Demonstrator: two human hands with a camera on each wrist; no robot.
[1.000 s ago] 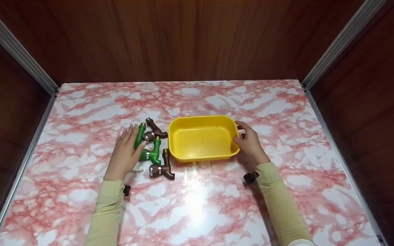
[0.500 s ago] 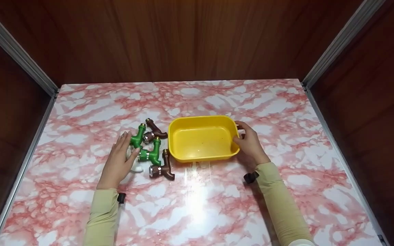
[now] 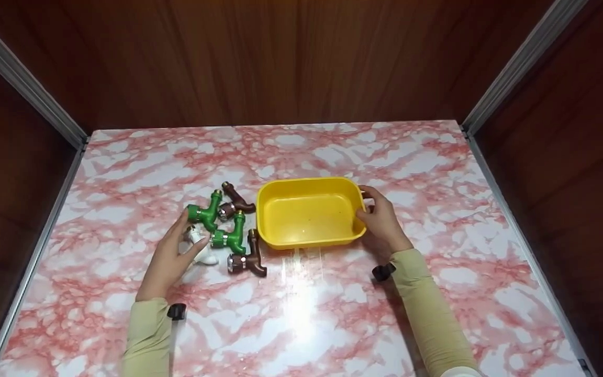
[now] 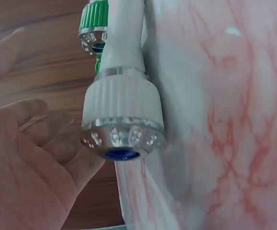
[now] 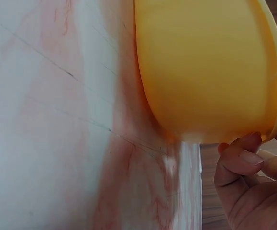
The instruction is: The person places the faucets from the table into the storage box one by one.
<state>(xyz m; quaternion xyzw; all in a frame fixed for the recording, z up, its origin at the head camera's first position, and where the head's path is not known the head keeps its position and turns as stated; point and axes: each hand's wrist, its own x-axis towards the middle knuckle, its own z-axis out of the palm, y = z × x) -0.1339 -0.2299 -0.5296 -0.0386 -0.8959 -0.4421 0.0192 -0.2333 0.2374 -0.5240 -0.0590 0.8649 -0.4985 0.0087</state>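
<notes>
My right hand (image 3: 382, 220) pinches the right rim of a yellow plastic tub (image 3: 309, 243), with the thumb over the inside and fingers outside. Nothing lies in the tub. Over on the left, my left hand (image 3: 168, 262) is spread with relaxed fingers beside a white tap (image 3: 207, 257), which it partly hides in the head view. That tap's ribbed knob (image 4: 123, 103) fills the middle of the left wrist view, in front of the open palm. Close by lie a green tap (image 3: 207, 213), a second green tap (image 3: 234, 238), a brown tap (image 3: 236, 198) and another brown tap (image 3: 252, 259).
The taps lie in a loose cluster against the tub's left side, on a red-and-white marbled table (image 3: 411, 152). Dark wooden panels (image 3: 280, 63) stand behind and at both sides, joined by metal corner rails (image 3: 526, 57).
My left hand has drawn back toward the lower left, off the left green tap, uncovering it and the white tap. The right hand and tub have stayed put.
</notes>
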